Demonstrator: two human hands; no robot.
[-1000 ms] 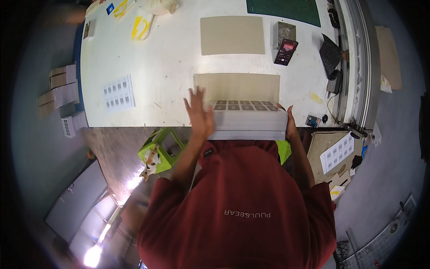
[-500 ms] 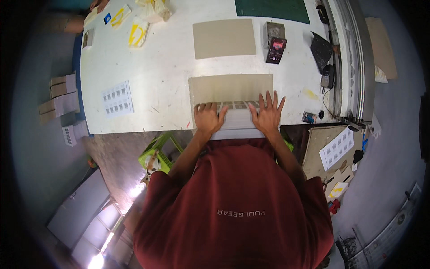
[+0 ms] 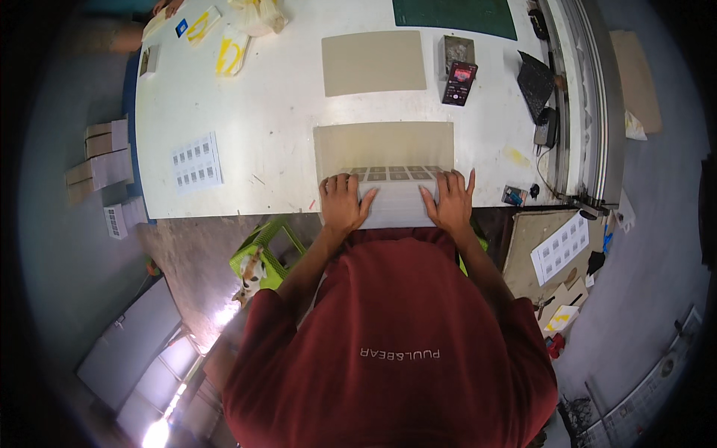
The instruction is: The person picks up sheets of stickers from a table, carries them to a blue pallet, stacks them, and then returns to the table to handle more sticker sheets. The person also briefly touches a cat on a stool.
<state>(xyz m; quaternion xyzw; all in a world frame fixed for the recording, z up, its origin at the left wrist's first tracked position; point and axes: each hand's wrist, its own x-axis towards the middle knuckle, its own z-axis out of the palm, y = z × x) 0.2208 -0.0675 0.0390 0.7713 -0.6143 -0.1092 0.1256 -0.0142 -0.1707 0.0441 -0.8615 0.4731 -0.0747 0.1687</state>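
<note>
A thick stack of white printed sheets [image 3: 397, 203] stands at the table's front edge, close against my body. Its pages face me as a pale block, and rows of grey printed squares show along its far side. My left hand [image 3: 342, 203] grips the left end, fingers bent over the top and thumb on the near face. At the right end my right hand [image 3: 452, 201] holds it the same way, with one finger sticking up. Under and beyond the stack lies a beige board [image 3: 382, 142].
Another beige board [image 3: 373, 63] lies farther off, beside a phone [image 3: 459, 82] leaning on a small box [image 3: 457, 49]. A printed sheet [image 3: 196, 163] is at left. A metal rail [image 3: 597, 112] runs along the right. A cat [image 3: 252, 270] is by a green stool [image 3: 261, 243].
My spread fingers have curled over the stack's ends. The stack has tipped, so more of its printed squares show, and the loose lower edge near my body has drawn in.
</note>
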